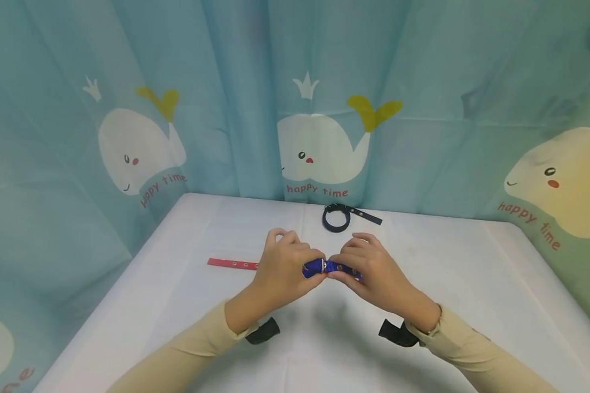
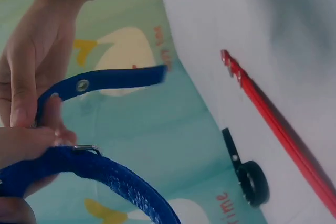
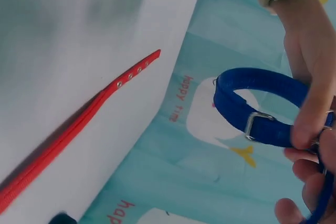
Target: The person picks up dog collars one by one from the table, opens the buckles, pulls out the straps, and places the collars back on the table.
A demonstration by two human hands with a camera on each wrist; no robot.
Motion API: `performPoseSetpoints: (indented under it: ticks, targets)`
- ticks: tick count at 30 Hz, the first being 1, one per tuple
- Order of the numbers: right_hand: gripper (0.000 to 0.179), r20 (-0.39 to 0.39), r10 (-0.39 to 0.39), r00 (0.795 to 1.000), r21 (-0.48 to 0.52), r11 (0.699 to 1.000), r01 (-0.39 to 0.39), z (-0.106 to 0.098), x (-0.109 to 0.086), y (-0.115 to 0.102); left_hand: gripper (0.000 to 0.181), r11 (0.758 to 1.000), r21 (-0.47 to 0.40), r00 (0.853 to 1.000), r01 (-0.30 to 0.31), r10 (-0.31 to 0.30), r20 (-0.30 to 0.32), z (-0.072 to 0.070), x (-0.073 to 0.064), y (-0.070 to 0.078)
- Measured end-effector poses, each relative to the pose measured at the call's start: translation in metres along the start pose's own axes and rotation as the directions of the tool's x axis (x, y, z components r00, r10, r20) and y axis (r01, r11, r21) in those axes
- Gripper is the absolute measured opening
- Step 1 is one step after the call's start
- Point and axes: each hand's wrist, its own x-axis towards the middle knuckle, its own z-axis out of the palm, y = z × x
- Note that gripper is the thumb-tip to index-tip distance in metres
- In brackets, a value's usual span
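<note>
Above the middle of the table, both hands pinch a blue collar between thumbs and fingers. My left hand grips it near a metal buckle. My right hand holds the strap end with its eyelets. In the right wrist view the blue collar forms a loop, its buckle on the near side. A free strap tip sticks out past the fingers in the left wrist view. Fingers hide part of where the strap meets the buckle.
A red collar lies stretched out on the white table, partly behind the left hand. Farther back, a black collar sits curled into a ring with its strap end out. A blue whale-print curtain hangs behind the table.
</note>
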Motion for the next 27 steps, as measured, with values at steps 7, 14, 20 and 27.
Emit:
performPoseSetpoints:
  ticks: [7,14,20,27]
  targets:
    - [0.026,0.000,-0.075,0.997,-0.108,0.991,0.075,-0.003,-0.001,-0.002,0.021,0.976,0.208,0.996,-0.069,0.077,-0.033,0.001,-0.003,0.002]
    - [0.020,0.011,-0.080,0.997,-0.152,0.985,0.081,-0.006,-0.001,-0.003,0.020,0.959,0.272,0.996,-0.080,0.090,-0.023,0.001,-0.002,0.005]
    - [0.019,0.006,-0.086,0.996,-0.133,0.987,0.086,-0.005,-0.004,-0.006,0.021,0.966,0.237,0.995,-0.102,0.098,0.027,0.000,-0.002,0.010]
    - [0.018,0.016,-0.117,0.993,-0.174,0.978,0.118,-0.008,-0.006,-0.004,0.018,0.976,0.201,0.996,-0.082,0.073,0.053,-0.001,-0.001,0.012]
